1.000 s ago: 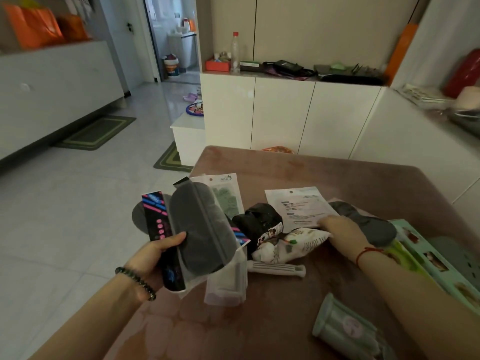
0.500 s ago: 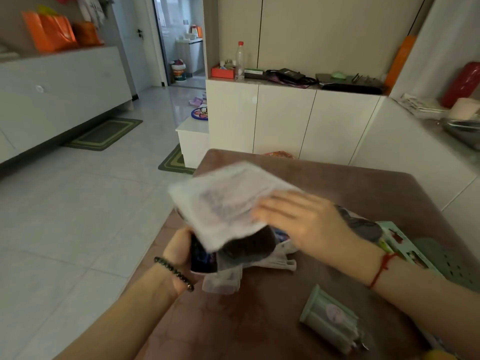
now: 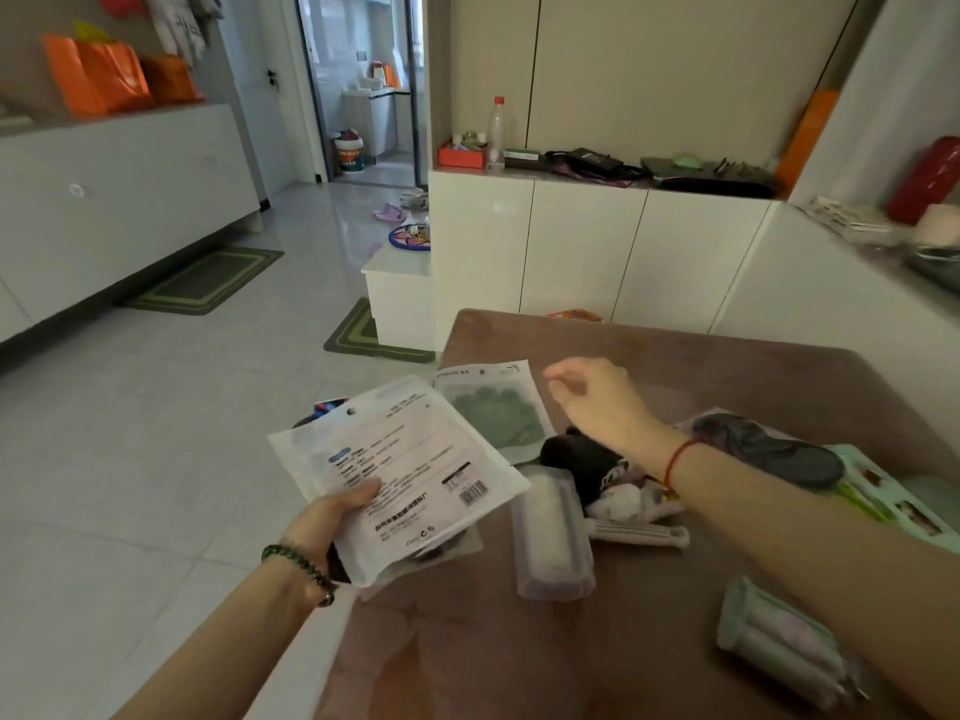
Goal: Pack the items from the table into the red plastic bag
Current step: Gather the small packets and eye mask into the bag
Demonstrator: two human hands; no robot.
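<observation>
My left hand grips a stack of flat packets off the table's left edge, with a white printed pouch on top hiding the ones beneath. My right hand hovers empty, fingers loosely apart, above a pouch of green pads on the brown table. Near it lie a black bundle, a clear wrapped roll, a white handle, a dark grey insole in plastic and a green cylinder. No red plastic bag is in view.
A green illustrated board lies at the table's right edge. White cabinets with clutter stand behind the table. A low white step and green mats sit on the tiled floor to the left.
My right hand lifted the white printed pouch from the table, laid it on the stack in my left hand, then let go and moved back over the table.
</observation>
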